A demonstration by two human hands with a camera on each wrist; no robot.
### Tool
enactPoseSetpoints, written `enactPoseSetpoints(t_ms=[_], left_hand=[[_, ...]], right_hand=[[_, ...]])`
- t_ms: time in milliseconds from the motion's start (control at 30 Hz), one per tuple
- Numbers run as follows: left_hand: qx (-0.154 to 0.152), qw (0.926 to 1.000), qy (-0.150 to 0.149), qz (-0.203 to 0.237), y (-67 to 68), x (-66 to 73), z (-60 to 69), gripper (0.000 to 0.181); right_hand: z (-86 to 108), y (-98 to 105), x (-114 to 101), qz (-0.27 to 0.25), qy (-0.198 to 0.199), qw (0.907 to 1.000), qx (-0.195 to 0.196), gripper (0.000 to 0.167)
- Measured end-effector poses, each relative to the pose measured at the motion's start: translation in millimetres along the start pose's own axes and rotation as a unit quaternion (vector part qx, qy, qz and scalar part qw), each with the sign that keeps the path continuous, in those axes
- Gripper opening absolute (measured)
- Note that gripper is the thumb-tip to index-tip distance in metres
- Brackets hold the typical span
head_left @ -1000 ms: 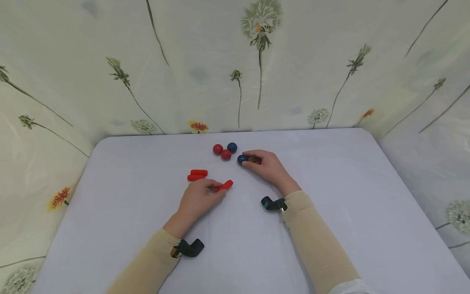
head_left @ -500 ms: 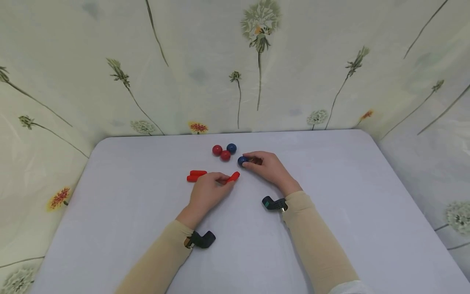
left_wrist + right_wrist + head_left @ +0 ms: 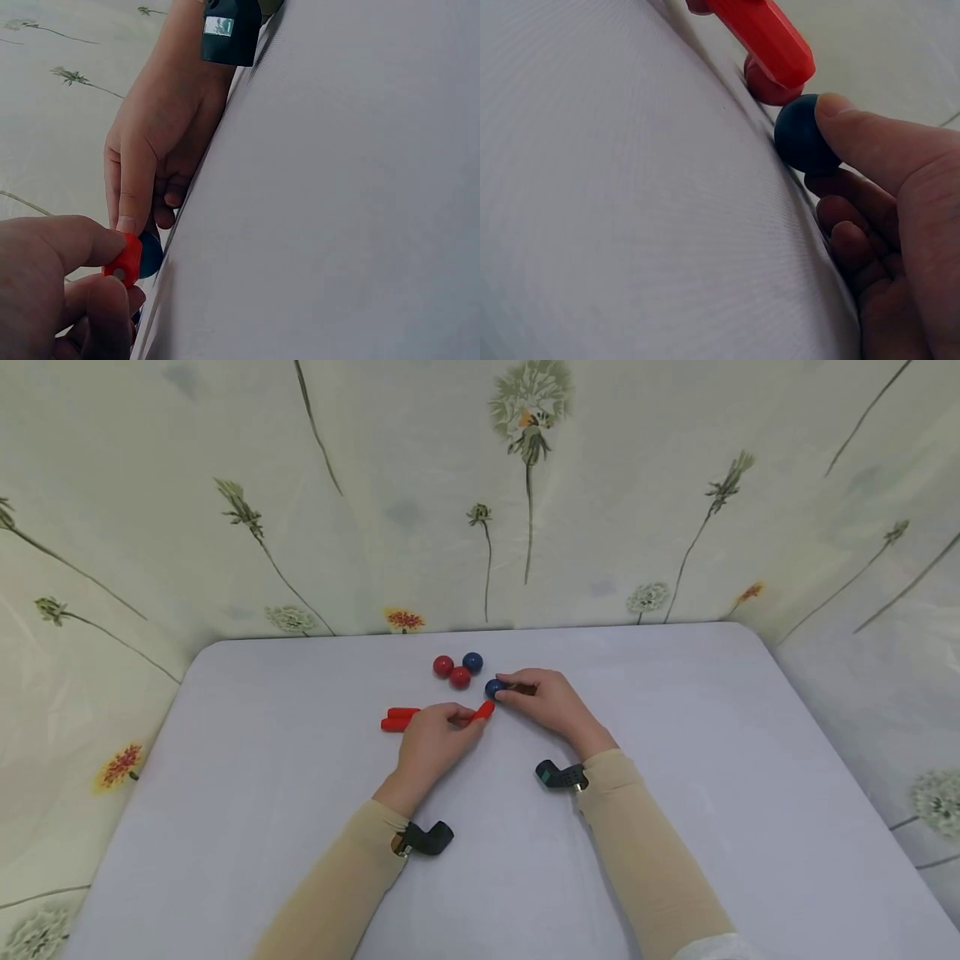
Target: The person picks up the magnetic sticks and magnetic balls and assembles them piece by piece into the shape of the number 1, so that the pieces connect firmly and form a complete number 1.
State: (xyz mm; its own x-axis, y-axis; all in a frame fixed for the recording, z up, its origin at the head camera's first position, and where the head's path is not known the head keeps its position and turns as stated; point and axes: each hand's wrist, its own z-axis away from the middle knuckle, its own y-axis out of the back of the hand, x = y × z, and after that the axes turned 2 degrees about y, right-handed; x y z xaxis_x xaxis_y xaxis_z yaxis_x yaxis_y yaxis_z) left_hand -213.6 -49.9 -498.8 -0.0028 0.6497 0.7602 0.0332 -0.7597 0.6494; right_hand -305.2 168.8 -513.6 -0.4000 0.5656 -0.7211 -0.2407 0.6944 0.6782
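My left hand (image 3: 435, 743) pinches a short red faceted stick (image 3: 484, 710) between thumb and fingers, one end pointing up and right. My right hand (image 3: 551, 702) grips a dark blue ball (image 3: 492, 688) between thumb and fingers. In the right wrist view the end of the red stick (image 3: 772, 45) is right beside the blue ball (image 3: 802, 135); whether they touch I cannot tell. Just left of the left hand, two more red sticks (image 3: 397, 724) lie side by side, their right ends hidden by it.
Beyond the hands, two red balls (image 3: 443, 666) and another blue ball (image 3: 472, 662) sit clustered on the white-covered table (image 3: 675, 710). Flower-patterned cloth (image 3: 405, 552) rises behind the table's far edge. Each wrist wears a black camera (image 3: 431, 838).
My left hand has carried its red stick up and to the right, up to the blue ball. The right hand with the ball has stayed almost still.
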Motion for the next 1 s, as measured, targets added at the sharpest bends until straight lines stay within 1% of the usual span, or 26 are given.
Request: enactPoseSetpoints(t_ms=[267,533,600,700,867,1000], left_hand=[[0.006,0.9999,0.01,-0.007,-3.2,0.3,-3.0,0.024],[0.018,0.9997,0.0,-0.017,-3.1,-1.7,-5.9,0.023],[0.019,0.9997,-0.001,-0.018,-2.8,-2.2,-5.3,0.023],[0.019,0.9996,0.0,-0.02,-2.4,-2.3,-4.1,0.023],[0.013,0.9997,0.007,-0.021,-1.6,-1.5,-0.3,0.026],[0.009,0.9999,0.01,-0.009,-1.7,-1.7,2.7,0.026]], right_hand=[[0.2,0.8,-1.5,-0.001,-0.002,1.0,0.003,0.046],[-3.7,-4.6,-3.1,0.015,0.012,0.9998,0.007,0.036],[-4.5,-5.6,-2.7,0.012,0.009,0.9998,0.014,0.034],[-4.6,-5.5,-2.3,-0.002,0.006,0.9998,0.02,0.037],[-4.0,-4.9,-1.6,-0.006,0.004,0.9999,0.01,0.04],[-3.2,-5.3,-1.5,-0.003,0.001,1.0,-0.004,0.04]])
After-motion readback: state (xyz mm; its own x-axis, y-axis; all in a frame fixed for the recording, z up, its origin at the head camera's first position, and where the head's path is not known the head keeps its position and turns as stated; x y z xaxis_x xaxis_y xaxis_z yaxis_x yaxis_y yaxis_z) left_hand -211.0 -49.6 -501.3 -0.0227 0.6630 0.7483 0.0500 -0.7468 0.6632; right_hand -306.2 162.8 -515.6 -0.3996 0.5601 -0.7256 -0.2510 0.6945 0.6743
